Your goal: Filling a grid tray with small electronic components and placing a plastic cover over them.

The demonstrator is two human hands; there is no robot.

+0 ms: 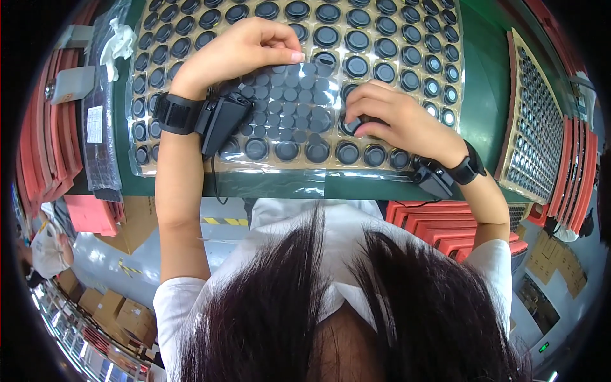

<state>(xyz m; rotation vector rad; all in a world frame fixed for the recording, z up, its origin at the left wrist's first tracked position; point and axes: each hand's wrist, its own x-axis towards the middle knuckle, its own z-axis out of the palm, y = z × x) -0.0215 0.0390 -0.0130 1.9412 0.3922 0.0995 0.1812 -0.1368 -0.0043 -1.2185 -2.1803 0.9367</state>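
Near side: the green, flat surface shows along the near edge of a wide clear plastic tray holding rows of black round caps in pockets. A transparent film bearing grey round discs lies over the tray's near middle, between the hands; its long axis seems to run near to far, though clear edges are hard to trace.

Right hand: just right of the film, knuckles up, wrist angled in from the right. Thumb and curled fingers close around one black round cap.

Left hand: farther out, at the film's far edge and nearer the farthest discs, so the film lies nearward of it. Forearm runs nearly straight out; wrist bends right. Thumb and fingertips are drawn together; cannot tell whether they pinch anything.
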